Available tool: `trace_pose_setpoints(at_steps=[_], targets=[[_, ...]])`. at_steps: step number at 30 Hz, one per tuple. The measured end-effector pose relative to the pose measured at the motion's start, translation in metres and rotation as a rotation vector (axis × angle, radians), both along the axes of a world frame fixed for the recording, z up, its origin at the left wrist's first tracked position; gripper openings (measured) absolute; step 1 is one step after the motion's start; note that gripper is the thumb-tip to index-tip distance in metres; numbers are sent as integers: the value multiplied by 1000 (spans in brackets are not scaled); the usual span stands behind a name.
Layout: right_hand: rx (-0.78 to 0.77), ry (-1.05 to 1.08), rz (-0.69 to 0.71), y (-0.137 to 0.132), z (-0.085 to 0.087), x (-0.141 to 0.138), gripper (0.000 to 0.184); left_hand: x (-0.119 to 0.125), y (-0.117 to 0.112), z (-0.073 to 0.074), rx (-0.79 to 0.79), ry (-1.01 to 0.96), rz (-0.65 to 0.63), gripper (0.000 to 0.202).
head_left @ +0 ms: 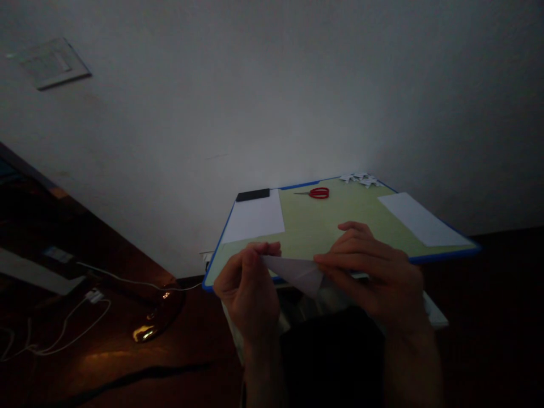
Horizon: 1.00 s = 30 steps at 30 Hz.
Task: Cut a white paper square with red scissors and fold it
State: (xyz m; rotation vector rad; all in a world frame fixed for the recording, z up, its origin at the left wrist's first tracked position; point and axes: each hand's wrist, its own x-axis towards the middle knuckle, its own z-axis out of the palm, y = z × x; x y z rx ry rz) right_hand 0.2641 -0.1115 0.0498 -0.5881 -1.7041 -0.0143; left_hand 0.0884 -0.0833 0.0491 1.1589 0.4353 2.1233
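Observation:
Between my two hands, above the near edge of the table, is a folded piece of white paper (pixel 300 274), shaped like a narrow triangle. My left hand (pixel 250 286) is closed, pinching its pointed left end between thumb and fingers. At the wider right end, my right hand (pixel 374 272) grips the paper's upper corner with thumb and fingertips. Part of the paper behind the fingers is hidden. Beyond my hands, scissors (pixel 319 193) with red handles lie on the green tabletop (pixel 335 212), blades pointing left.
White paper sheets lie at the table's left (pixel 255 218) and right (pixel 420 220). A dark flat object (pixel 253 195) rests on the left sheet. Several white paper cutouts (pixel 361 179) are heaped at the back right. A wall stands behind; a white cable (pixel 140 282) runs at left.

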Motion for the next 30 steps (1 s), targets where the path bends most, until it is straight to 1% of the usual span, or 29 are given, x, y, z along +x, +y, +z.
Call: trace_pose_setpoints(at_steps=[2,4,5,8,10,13,16,19,23,30], targets=[[9,-5,-8,0,0,-3,21,2,0,1,12,-4,46,16],[35,-6,-27,-1,0,-6,23,2,0,2,2,24,25,20],[49,-6,-37,-1,1,-7,25,2,-1,2,-9,58,-20,22],[76,-10,-51,-1,1,-6,29,-1,-1,1,-32,177,-214,29],[81,-21,-45,-2,2,-4,31,-3,-1,0,-20,217,-301,23],[84,-21,-31,-4,4,-3,32,-4,-1,2,13,241,-347,11],[82,-9,-23,-5,4,-4,32,-6,-1,4,30,253,-378,11],[71,-4,-20,-6,5,-5,32,-8,-1,5,47,245,-370,17],[57,2,-23,-6,4,-4,32,-9,0,3,56,246,-319,16],[58,-5,-35,-4,3,-4,34,-6,0,2,-5,187,-196,16]])
